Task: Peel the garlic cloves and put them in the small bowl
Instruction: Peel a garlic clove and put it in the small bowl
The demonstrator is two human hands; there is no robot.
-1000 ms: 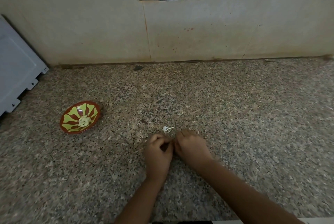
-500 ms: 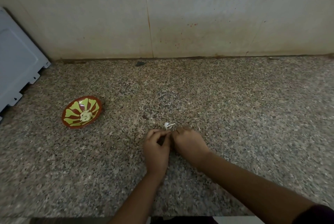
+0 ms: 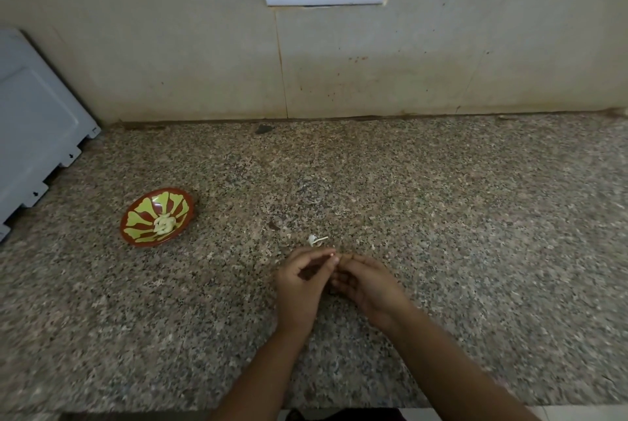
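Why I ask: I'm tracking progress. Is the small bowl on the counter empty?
No, the small bowl holds a little heap of pale peeled garlic cloves at its centre.

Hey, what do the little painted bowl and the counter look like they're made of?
Small bowl: probably glazed ceramic or painted clay, judging by its smooth red-brown rim and yellow-green petal pattern; painted metal or plastic can't be ruled out. Countertop: looks like polished granite, with speckled grey, brown and black grains and a faint sheen.
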